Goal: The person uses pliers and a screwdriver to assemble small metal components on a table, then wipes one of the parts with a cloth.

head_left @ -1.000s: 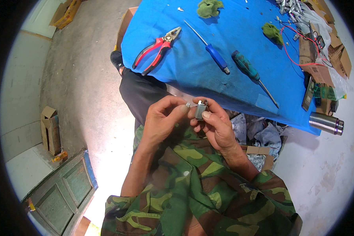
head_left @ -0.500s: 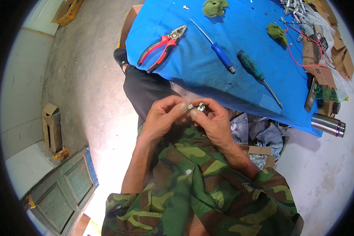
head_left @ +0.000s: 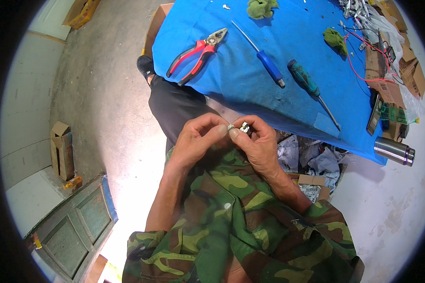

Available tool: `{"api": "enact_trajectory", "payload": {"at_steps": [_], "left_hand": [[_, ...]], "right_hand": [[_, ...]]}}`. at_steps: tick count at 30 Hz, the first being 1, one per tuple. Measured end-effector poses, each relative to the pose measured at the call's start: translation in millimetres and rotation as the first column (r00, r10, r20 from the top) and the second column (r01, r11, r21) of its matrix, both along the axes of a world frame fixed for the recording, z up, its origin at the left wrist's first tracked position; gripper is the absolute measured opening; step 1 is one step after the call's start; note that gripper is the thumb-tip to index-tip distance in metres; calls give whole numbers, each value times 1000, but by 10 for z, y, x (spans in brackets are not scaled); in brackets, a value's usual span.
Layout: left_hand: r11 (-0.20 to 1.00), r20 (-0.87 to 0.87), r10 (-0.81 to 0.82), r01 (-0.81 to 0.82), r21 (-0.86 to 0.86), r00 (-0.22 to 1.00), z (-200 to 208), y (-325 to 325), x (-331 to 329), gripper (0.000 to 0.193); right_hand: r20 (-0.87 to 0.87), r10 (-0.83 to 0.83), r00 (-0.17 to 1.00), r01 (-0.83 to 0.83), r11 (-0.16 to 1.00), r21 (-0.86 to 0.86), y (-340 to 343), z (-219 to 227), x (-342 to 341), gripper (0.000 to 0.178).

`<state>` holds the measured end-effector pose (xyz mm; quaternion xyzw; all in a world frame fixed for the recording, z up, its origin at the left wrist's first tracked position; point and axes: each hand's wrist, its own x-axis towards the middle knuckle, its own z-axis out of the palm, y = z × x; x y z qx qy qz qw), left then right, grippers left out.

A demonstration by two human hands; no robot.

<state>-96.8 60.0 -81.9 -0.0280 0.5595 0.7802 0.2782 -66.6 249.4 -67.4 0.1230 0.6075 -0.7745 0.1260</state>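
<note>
Over my lap, short of the table's near edge, both hands meet at a small shiny metal part. Thumb and fingers of my right hand are closed around it. The thumb and forefinger of my left hand pinch at a small silvery bit on its left side; whether that bit is joined to the metal part I cannot tell. On the blue-covered table lie red-and-black pliers, a blue-handled screwdriver and a teal-handled screwdriver.
Green cloths lie toward the table's far side. A red wire, cardboard pieces and plastic bags clutter the right side, with a steel flask at the right corner. Beneath the table is a box of scraps. A carton stands on the floor at left.
Both hands stay together at nearly the same spot, with the metal part slightly turned in my fingers. The table and tools have shifted slightly in the view.
</note>
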Motion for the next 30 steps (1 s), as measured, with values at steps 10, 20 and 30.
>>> {"api": "enact_trajectory", "payload": {"at_steps": [10,20,30], "left_hand": [[999,-15,10,-10,-30,1000,11,-6,1,26],[1000,-28,22,-22,-20,999,-36,-12,24,26],[999,-22,35,-35,-9,999,-38,-32,34,25]], "right_hand": [[-75,5,997,0,998,60,19,-52,9,16],[-195,68,979,-5,952,306,12,22,7,16],[-308,136,942,17,895,446,7,52,-39,16]]}}
